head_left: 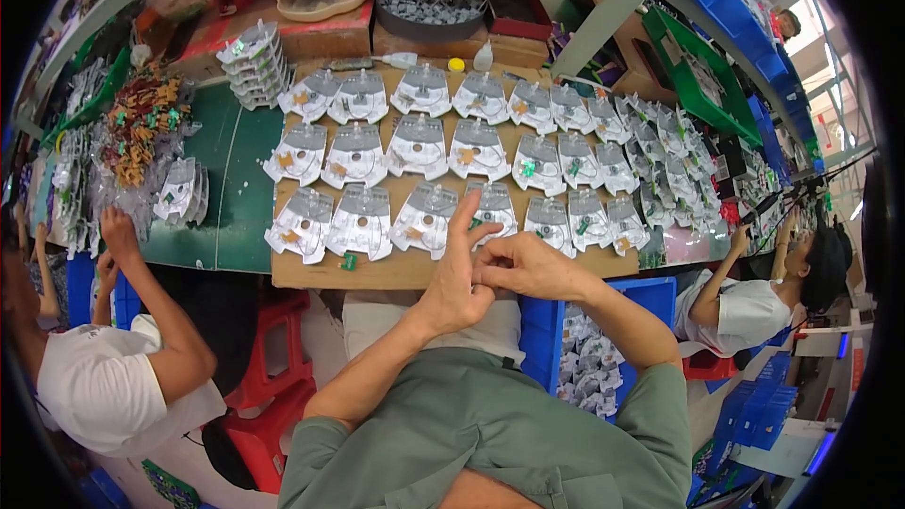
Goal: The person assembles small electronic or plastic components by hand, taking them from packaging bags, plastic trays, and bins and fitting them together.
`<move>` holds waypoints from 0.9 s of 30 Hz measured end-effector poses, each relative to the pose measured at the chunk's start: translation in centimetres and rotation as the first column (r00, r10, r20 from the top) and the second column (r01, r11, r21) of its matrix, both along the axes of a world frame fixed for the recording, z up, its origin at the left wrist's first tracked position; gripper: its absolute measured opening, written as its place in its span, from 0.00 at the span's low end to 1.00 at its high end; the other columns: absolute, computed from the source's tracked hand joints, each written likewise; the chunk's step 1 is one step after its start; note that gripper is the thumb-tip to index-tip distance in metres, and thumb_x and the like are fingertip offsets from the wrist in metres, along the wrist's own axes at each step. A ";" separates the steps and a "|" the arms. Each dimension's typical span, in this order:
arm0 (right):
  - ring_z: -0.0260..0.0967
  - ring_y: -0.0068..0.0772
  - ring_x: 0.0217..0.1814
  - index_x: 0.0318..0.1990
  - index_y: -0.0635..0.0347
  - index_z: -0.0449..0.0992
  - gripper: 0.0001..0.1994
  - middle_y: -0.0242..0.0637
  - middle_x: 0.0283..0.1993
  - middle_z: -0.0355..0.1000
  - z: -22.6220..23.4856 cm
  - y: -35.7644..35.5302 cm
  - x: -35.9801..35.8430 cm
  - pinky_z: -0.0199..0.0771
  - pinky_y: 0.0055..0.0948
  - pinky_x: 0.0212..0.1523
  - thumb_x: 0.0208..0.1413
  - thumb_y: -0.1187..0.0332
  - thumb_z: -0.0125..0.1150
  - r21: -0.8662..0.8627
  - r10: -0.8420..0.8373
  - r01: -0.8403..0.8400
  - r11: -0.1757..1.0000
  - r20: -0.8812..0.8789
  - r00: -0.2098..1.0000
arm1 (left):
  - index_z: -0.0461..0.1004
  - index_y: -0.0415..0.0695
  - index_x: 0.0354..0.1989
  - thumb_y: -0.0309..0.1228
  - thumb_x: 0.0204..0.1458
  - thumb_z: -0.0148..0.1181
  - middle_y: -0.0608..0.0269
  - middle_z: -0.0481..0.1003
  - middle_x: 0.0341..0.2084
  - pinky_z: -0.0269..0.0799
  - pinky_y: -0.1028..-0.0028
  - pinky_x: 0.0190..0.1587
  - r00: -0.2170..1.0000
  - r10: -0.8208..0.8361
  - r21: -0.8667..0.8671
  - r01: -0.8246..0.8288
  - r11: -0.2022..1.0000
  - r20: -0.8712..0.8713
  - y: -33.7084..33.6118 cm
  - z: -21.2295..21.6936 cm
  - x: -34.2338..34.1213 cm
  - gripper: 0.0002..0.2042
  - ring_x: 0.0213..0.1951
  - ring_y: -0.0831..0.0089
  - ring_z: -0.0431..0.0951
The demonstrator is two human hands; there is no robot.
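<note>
My left hand (452,278) is in front of the board's near edge, index finger stretched up and thumb bent in against the fingertips of my right hand (530,264). My right fingers are curled in a pinch there; whatever lies between the two hands is too small or hidden to name. A small green piece (485,226) shows by my left fingertips, over a housing partly covered by the hand. Rows of grey and white plastic housings (418,146) lie on the brown board (434,276), several with small green or orange parts. One loose green part (350,262) lies at the near edge.
Stacked housings (255,66) stand at the back left; more crowd the right (671,155). Behind the board are a round pan of small metal parts (431,5) and a white bottle (484,57). A blue crate (542,344) of parts stands below right. Co-workers sit on both sides.
</note>
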State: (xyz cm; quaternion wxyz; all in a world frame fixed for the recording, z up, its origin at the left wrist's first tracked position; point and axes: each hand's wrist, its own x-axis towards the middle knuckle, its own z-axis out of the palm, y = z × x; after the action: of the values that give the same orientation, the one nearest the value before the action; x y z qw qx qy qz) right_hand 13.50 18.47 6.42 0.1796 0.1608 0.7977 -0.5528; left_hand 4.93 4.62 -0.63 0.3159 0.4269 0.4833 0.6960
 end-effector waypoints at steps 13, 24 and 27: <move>0.74 0.35 0.26 0.31 0.65 0.77 0.08 0.42 0.27 0.75 -0.9 6.1 -6.0 0.71 0.32 0.27 0.54 0.68 0.63 0.573 -0.111 0.465 0.675 -0.544 0.832 | 0.49 0.35 0.63 0.16 0.40 0.43 0.49 0.62 0.56 0.71 0.76 0.43 0.951 0.051 -0.115 -0.017 0.993 0.305 -0.4 -0.9 -3.1 0.34 0.45 0.69 0.72; 0.72 0.45 0.27 0.27 0.60 0.76 0.07 0.42 0.26 0.73 -6.9 7.3 -8.6 0.69 0.42 0.25 0.50 0.68 0.64 0.938 0.364 0.216 0.270 -0.307 0.880 | 0.48 0.39 0.65 0.13 0.37 0.42 0.50 0.61 0.56 0.70 0.66 0.51 0.929 0.068 -0.043 -0.056 0.997 0.365 -2.6 -0.9 -2.8 0.38 0.54 0.64 0.67; 0.75 0.44 0.28 0.27 0.64 0.77 0.08 0.43 0.26 0.74 -5.8 7.5 -9.5 0.73 0.40 0.28 0.49 0.67 0.62 0.909 0.309 0.201 0.366 -0.322 0.895 | 0.47 0.38 0.67 0.13 0.35 0.42 0.48 0.58 0.59 0.68 0.63 0.56 0.970 0.166 -0.019 -0.166 0.986 0.175 -2.5 -0.8 -2.7 0.41 0.60 0.58 0.62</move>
State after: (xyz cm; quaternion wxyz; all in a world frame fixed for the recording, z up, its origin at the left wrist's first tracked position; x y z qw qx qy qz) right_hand 3.95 26.00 0.60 -0.1098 0.0763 0.9908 -0.0214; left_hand 2.21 2.14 -1.41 0.2990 0.3211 0.4890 0.7539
